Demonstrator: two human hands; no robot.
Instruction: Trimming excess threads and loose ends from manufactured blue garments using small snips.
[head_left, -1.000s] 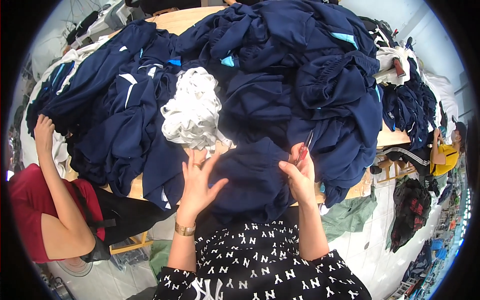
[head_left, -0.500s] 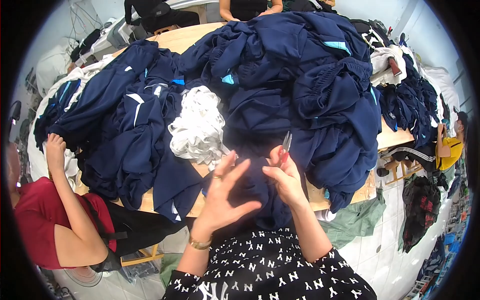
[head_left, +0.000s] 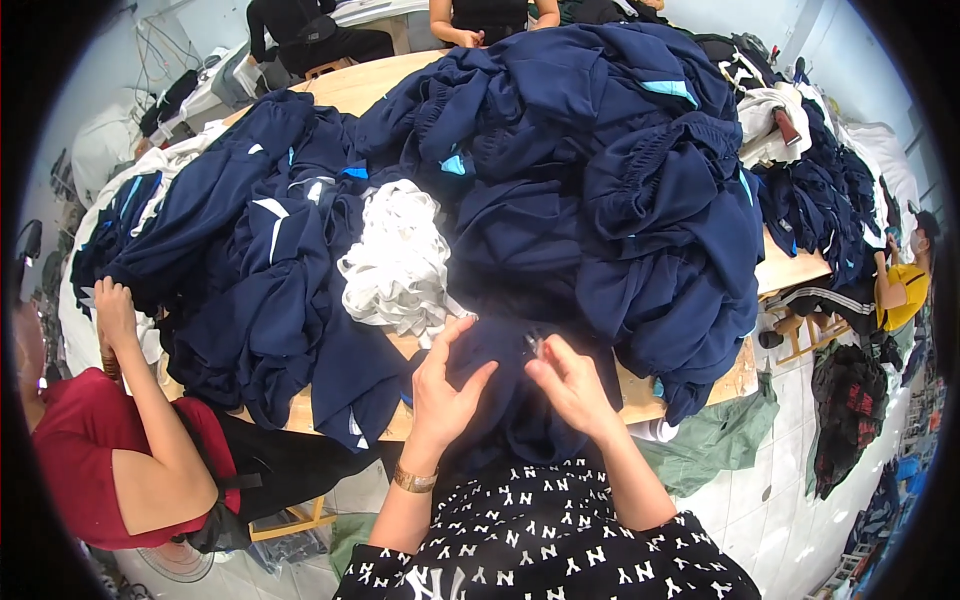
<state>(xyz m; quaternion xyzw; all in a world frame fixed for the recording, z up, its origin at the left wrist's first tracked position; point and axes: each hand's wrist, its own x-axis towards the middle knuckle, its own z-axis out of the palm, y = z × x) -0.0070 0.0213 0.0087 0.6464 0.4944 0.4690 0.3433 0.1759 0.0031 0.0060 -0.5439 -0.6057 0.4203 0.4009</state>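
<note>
A navy garment [head_left: 510, 400] lies at the table's near edge and over my lap. Above its left part is my left hand [head_left: 447, 395], thumb and fingers apart, fingertips close to a loose end of white cord. Whether they touch that cord I cannot tell. My right hand [head_left: 570, 385] is closed round a pair of thread snips [head_left: 534, 344], whose blades are smeared by motion over the dark cloth. Just beyond my left hand, a tangled heap of white cords [head_left: 395, 265] rests among the navy garments.
A big pile of navy garments [head_left: 660, 230] covers the wooden table [head_left: 345, 88]. At left, a person in a red top [head_left: 85, 460] handles navy cloth. Other people sit at the far side and far right. Green sheeting [head_left: 715, 440] lies on the floor.
My right hand has turned, and the snips have swung from pointing up and away to low over the garment. The fingers of my left hand have drawn somewhat closer together.
</note>
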